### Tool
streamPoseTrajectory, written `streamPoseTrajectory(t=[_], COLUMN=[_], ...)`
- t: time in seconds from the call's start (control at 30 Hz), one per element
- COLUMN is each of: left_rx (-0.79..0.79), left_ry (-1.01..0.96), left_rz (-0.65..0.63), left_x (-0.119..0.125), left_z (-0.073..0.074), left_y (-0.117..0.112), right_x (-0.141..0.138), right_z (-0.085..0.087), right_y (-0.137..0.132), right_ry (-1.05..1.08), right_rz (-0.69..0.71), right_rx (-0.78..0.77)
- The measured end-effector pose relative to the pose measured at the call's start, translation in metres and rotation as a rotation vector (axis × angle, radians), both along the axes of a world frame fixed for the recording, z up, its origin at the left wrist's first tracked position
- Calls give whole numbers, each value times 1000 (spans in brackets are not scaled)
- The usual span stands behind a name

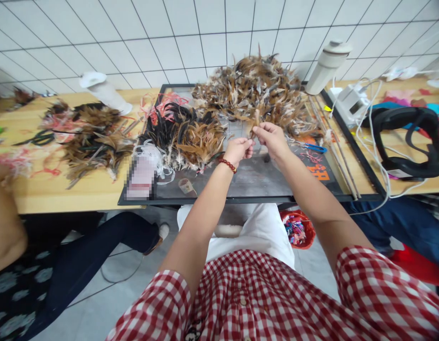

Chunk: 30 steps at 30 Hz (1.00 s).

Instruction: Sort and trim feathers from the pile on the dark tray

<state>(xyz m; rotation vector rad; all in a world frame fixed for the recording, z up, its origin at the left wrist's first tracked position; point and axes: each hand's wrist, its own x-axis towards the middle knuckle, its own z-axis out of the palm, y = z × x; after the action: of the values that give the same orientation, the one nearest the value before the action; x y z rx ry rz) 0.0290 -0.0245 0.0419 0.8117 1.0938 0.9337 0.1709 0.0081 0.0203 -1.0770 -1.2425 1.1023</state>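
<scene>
My left hand [240,150], with a beaded bracelet at the wrist, pinches the lower end of a brown feather [257,117]. Right beside it, my right hand [272,138] has thumb and fingers closed on the same feather, which points upward. Both hands are above a dark, black-edged tray [219,192]. Behind them rises a large heap of brown and grey feathers [248,87]. To the left on the tray lies a bundle of black and brown feathers [191,135]. White plastic strips [151,154] lie in front of that bundle. Blue-handled snippers [315,148] rest right of my hands.
A white bottle [328,68] stands at the back right, near thin sticks [338,151], a white power strip [351,102] with cables and a black headset [407,142]. More feathers [95,132] and dark scissors [40,138] lie left. A red basket [308,241] sits below. People sit on both sides.
</scene>
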Motion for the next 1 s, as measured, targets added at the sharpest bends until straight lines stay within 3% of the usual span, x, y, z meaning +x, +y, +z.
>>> streamPoseTrajectory(t=[0.17, 0.23, 0.3, 0.37, 0.5, 0.77, 1.0], left_rx=[-36, -59, -72, -75, -29, 19, -51], left_ry=[-82, -136, -168, -172, -133, 31, 12], left_rz=[113, 157, 178, 185, 198, 72, -16], left_x=[-3, -5, -7, -7, -5, 1, -4], left_z=[2, 3, 4, 5, 5, 0, 4], left_y=[2, 3, 4, 4, 3, 1, -1], right_x=[23, 30, 31, 26, 15, 14, 12], right_z=[1, 9, 18, 24, 27, 25, 25], right_y=[15, 14, 7, -1, -14, -14, -14], right_ry=[65, 69, 38, -41, -216, -344, -445], right_rz=[-198, -208, -122, 56, 333, 291, 239], right_rx=[87, 90, 40, -45, -177, -189, -126])
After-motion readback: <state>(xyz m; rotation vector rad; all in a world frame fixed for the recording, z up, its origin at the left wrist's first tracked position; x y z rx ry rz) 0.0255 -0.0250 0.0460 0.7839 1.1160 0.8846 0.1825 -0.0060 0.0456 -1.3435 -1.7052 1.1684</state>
